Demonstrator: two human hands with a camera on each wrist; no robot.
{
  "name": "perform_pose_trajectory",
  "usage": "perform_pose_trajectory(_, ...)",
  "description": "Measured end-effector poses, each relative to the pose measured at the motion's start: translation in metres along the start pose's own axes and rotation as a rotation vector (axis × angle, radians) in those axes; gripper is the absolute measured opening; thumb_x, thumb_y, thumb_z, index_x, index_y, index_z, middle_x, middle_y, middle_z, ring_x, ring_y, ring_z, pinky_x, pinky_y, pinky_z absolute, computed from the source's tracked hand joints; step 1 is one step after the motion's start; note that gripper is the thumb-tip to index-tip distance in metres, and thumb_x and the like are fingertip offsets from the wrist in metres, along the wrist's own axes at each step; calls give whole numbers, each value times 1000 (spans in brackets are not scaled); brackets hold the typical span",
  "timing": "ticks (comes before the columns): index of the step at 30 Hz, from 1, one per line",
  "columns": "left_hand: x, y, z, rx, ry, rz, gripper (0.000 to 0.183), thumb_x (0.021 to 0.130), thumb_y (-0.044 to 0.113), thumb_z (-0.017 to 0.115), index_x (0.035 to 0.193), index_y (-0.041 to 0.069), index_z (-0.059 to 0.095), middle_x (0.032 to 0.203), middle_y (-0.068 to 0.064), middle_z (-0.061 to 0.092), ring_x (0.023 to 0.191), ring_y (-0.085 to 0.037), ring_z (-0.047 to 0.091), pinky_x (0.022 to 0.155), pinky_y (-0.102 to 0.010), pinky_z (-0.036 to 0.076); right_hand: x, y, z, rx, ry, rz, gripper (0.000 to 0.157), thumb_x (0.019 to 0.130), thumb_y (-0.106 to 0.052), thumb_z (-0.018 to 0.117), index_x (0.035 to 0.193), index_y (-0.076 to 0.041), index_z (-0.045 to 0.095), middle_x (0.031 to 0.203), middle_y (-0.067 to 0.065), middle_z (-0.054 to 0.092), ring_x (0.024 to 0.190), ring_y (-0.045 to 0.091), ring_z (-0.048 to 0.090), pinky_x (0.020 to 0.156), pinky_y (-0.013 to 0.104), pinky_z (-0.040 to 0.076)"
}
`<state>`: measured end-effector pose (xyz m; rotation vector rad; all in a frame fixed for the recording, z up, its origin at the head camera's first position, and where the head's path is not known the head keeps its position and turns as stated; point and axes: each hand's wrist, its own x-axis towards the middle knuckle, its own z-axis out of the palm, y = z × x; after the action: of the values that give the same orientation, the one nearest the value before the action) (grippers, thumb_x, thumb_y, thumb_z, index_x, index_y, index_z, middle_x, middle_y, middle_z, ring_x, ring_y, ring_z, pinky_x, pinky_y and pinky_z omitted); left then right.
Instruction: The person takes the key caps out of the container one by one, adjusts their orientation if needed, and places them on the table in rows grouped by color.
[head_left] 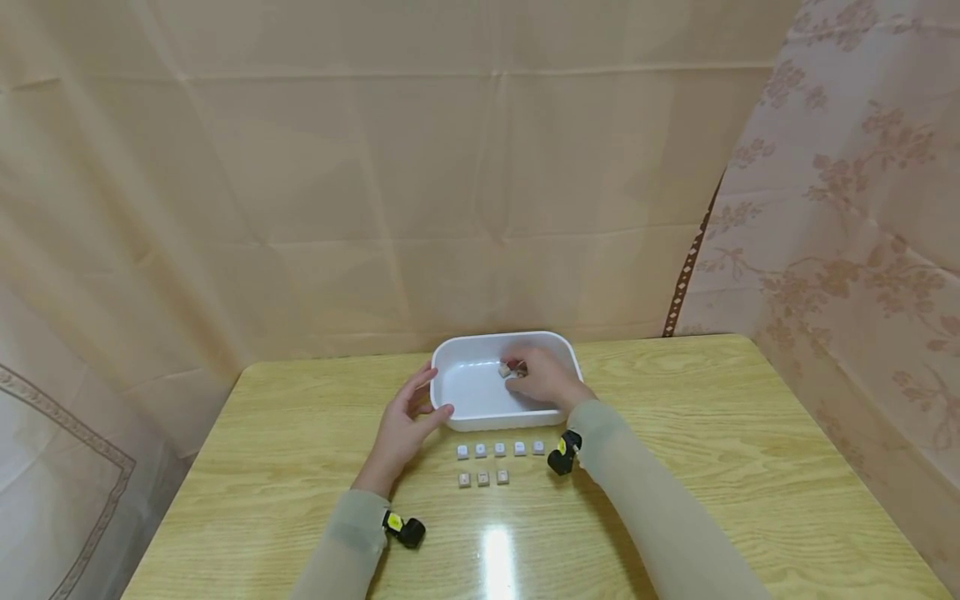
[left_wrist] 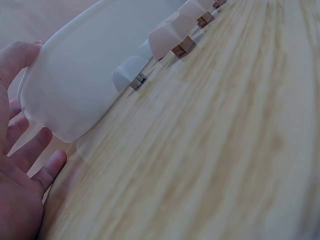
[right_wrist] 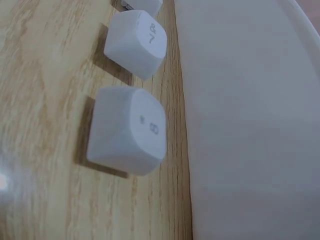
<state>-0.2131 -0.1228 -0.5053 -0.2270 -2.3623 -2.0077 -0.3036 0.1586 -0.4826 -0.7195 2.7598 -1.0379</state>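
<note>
My left hand (head_left: 401,429) holds the left end of a white plastic tray (head_left: 467,422), thumb at the near corner and a fingertip at the far rim. In the left wrist view the thumb overlaps the rim, with the other fingers around the outer wall. Inside the tray, my right hand (head_left: 546,377) reaches down with bent fingers around small keycaps (head_left: 505,369); blur leaves it unclear whether it pinches one. In front of the tray stands a row of several white keycaps (head_left: 499,449). Nearer me is a row of three beige keycaps (head_left: 483,479).
The tray rests on a wood-grain table (head_left: 285,467) near its back edge. A beige cloth (head_left: 480,167) hangs behind it, and a floral curtain (head_left: 862,208) is on the right. In the right wrist view, a keycap marked 8 (right_wrist: 129,131) sits close beside the tray wall.
</note>
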Motion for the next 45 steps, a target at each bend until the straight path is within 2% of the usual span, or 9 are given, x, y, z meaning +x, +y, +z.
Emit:
perform_pose_trajectory(8, 1, -1, -1, -5, 2, 14, 71, 94, 8, 87, 158, 8, 56, 174, -1, 41, 148, -36, 54, 99, -21, 57, -3, -4, 0, 29, -33, 69, 26, 98, -9, 81, 123, -7, 79, 116, 5, 76, 110, 24, 68, 107, 46, 56)
perform_pose_trajectory(14, 1, -3, 0, -11, 5, 35, 71, 93, 4, 87, 157, 4, 56, 174, -6, 42, 148, -39, 54, 98, -24, 58, -3, -4, 1, 38, -37, 102, 26, 97, -14, 84, 122, -10, 80, 113, 1, 75, 107, 21, 65, 104, 43, 56)
perform_pose_trajectory(29, 1, -6, 1, -20, 7, 49, 71, 93, 2, 86, 157, 0, 54, 174, -8, 41, 147, -42, 54, 95, -21, 58, -3, -6, 1, 42, -57, 78, 21, 93, -18, 89, 113, -13, 84, 97, -4, 72, 94, 16, 62, 89, 34, 54)
perform_pose_trajectory(39, 1, -3, 0, -7, 3, 22, 71, 94, 6, 87, 158, 3, 55, 173, -1, 42, 147, -38, 56, 96, -20, 57, -2, -6, 1, 44, -60, 110, 22, 95, -16, 88, 114, -10, 80, 97, -2, 71, 94, 17, 62, 90, 35, 54)
perform_pose_trajectory(45, 2, -4, 0, -8, -2, 27, 71, 94, 6, 87, 158, 3, 55, 174, -5, 41, 147, -40, 55, 96, -21, 58, -3, -5, 1, 31, -58, 100, 16, 95, -16, 87, 110, -12, 81, 95, -2, 71, 93, 17, 61, 89, 34, 54)
